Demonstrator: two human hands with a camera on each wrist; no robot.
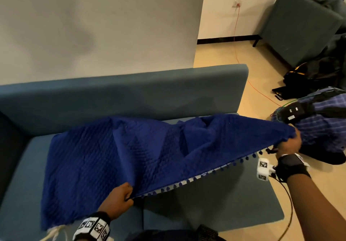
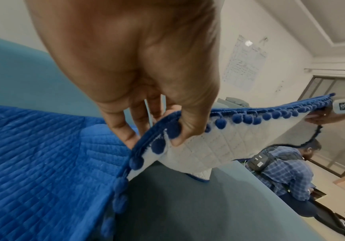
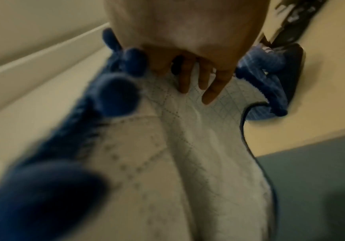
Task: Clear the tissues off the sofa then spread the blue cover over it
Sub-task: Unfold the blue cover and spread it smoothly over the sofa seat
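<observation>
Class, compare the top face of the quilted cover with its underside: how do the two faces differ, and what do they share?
The top face of the blue quilted cover is deep blue; the underside is white. The top face shows ribbed stitched rows; the underside shows a diamond grid. The top face lies upward over the teal sofa; the underside shows only along the raised edge. Both meet at the blue pom-pom trim, pinched by the left hand and right hand.
</observation>
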